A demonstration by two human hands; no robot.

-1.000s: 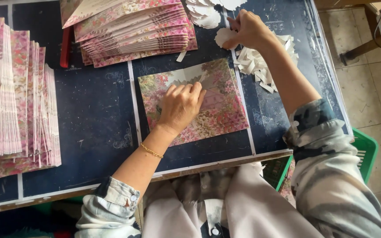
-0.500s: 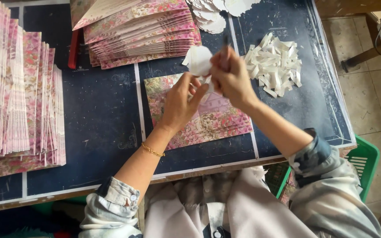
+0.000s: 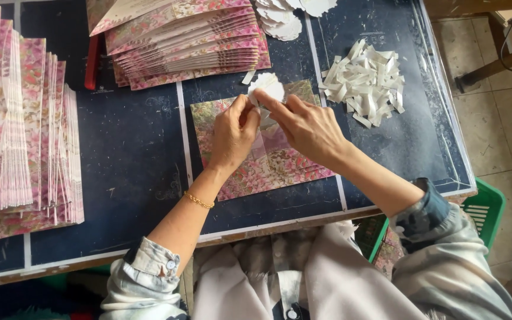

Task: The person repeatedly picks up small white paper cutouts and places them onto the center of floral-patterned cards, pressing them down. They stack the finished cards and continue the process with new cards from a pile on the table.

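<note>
right hand (image 3: 309,127) has come back from the scrap pile (image 3: 365,80), now pinching a white scalloped sticker (image 3: 266,88) with left hand (image 3: 234,133) above the floral card (image 3: 268,160), backing likely peeling.

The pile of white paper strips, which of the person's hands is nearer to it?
Right. The right hand is just left of the pile of white paper strips; the left hand sits farther left, beyond it.

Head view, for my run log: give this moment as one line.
left hand: pinching small white scalloped paper piece | right hand: pinching it too | beneath: floral pink paper envelope
</note>
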